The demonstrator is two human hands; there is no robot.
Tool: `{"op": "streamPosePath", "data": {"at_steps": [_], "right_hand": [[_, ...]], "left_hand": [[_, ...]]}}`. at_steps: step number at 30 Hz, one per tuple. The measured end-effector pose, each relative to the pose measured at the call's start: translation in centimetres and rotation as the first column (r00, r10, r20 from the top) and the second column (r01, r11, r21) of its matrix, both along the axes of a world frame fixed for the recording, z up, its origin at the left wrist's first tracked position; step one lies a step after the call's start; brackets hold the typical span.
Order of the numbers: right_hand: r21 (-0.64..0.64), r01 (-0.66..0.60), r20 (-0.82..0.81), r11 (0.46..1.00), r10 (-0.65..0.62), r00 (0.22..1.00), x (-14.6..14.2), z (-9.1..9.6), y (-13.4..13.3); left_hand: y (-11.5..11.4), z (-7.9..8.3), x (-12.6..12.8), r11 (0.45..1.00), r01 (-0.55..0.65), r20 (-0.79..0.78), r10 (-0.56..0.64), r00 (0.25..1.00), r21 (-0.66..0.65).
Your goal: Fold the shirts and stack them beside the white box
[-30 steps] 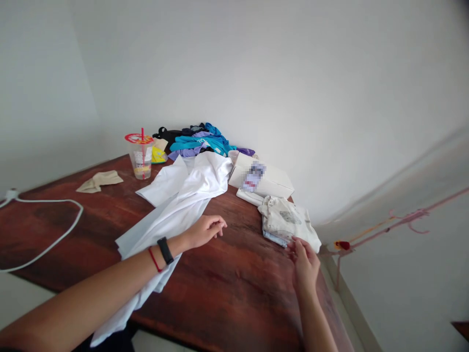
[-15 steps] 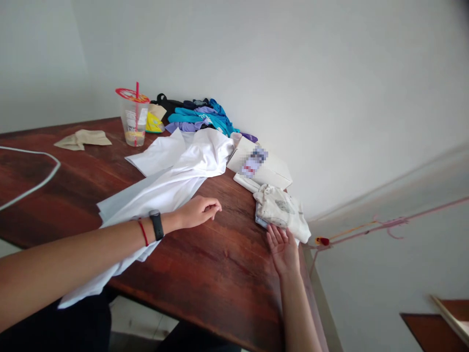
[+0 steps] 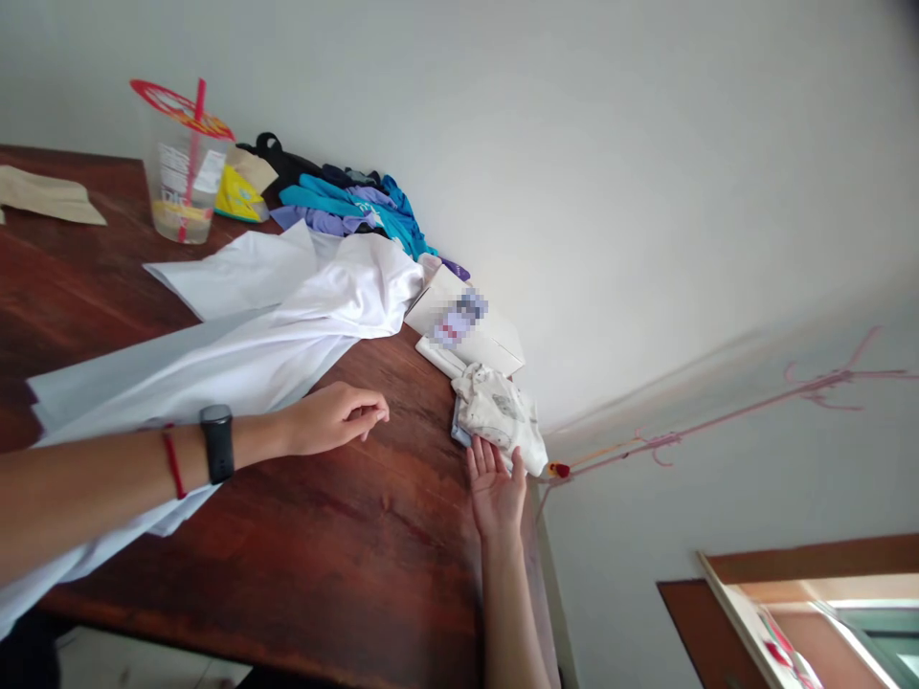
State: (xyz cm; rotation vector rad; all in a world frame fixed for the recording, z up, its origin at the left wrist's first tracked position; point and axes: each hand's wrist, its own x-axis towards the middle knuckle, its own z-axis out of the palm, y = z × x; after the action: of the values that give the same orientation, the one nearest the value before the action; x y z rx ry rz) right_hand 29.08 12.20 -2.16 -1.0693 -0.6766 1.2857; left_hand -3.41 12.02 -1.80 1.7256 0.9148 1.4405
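My left hand (image 3: 334, 418) hovers over the wooden table with its fingers curled in and the thumb near them; nothing shows in it. Under and beyond that arm lies a white garment (image 3: 280, 330), spread across the table and hanging over its front edge. My right hand (image 3: 497, 493) is palm up with the fingers stretched out. Its fingertips are at the near edge of a small pile of folded cloth (image 3: 499, 407), white with a grey print on top and something bluish beneath. Whether the fingertips reach under the pile, I cannot tell.
Behind the folded pile stands a white box (image 3: 495, 335). Against the wall are crumpled blue, purple and black clothes (image 3: 388, 211). A plastic cup (image 3: 176, 182) with a red straw, a yellow packet (image 3: 239, 196) and a beige napkin (image 3: 50, 194) are at the left. A pink rack (image 3: 689, 426) stands right.
The view has swung to the right, so the table and things on it sit further left. Both hands keep nearly the same pose and place over the table.
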Motion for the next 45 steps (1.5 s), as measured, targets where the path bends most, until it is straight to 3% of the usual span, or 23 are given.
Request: {"op": "streamPosePath", "data": {"at_steps": [7,12,17,26,36,41,45], "right_hand": [[0.050,-0.029,-0.137,0.998,0.036,0.990,-0.2,0.5,0.0],[0.036,-0.058,-0.300,0.998,0.067,0.952,-0.1,0.9,0.0],[-0.032,0.001,-0.410,0.999,-0.014,0.912,-0.2,1.9,0.4],[-0.100,0.166,-0.401,0.981,-0.192,0.896,-1.5,2.7,2.8],[-0.076,0.195,-0.400,0.978,-0.209,0.892,-0.3,1.8,3.9],[0.008,0.155,-0.432,0.988,-0.136,0.892,0.3,2.2,3.8],[0.191,0.104,-0.450,0.976,-0.007,0.893,-0.7,3.8,2.5]], "left_hand": [[-0.1,0.9,-0.3,0.994,0.091,-0.188,-0.100,0.977,-0.060],[-0.3,1.7,-0.9,0.981,0.137,-0.188,-0.162,0.969,-0.137],[-0.4,2.3,-1.6,0.974,0.142,-0.176,-0.172,0.969,-0.174],[0.4,1.6,-2.0,0.977,0.114,-0.142,-0.141,0.980,-0.180],[0.3,1.7,-1.9,0.964,0.143,-0.159,-0.181,0.971,-0.223],[0.2,1.7,-1.8,0.960,0.152,-0.173,-0.195,0.965,-0.237],[0.0,2.1,-1.7,0.949,0.175,-0.161,-0.222,0.962,-0.263]]}}
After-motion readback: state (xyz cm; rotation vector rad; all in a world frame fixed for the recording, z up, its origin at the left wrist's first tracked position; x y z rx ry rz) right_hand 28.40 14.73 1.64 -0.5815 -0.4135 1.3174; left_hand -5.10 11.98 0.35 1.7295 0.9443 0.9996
